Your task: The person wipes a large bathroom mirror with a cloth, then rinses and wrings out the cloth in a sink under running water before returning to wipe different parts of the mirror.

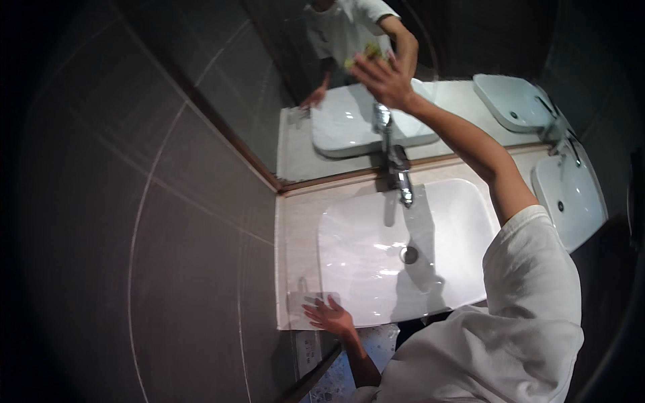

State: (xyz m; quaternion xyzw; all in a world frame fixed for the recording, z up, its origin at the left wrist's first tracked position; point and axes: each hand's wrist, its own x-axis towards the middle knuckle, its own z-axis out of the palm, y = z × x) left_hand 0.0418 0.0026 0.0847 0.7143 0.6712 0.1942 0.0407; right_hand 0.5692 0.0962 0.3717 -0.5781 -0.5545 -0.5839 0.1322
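Observation:
My right hand (pixel 385 85) is raised to the wall mirror (pixel 242 101) above the faucet, its palm towards the glass. A yellow-green cloth or sponge (pixel 373 49) shows at its fingertips, mostly hidden behind the hand; part of that colour may be reflection. Down at the counter's front left corner, my left hand (pixel 330 317) has its fingers spread and holds nothing. It lies over a faint, see-through rectangular thing (pixel 297 302) that I cannot identify. Between the hands is a white rectangular washbasin (pixel 363 272) with a round drain (pixel 408 255).
A chrome faucet (pixel 403 184) stands behind the basin, against the mirror's wooden frame (pixel 327 182). A second white basin (pixel 579 216) is at the right. Dark tiled wall (pixel 191 252) borders the pale counter (pixel 297 226) on the left. Speckled floor (pixel 375 345) shows below.

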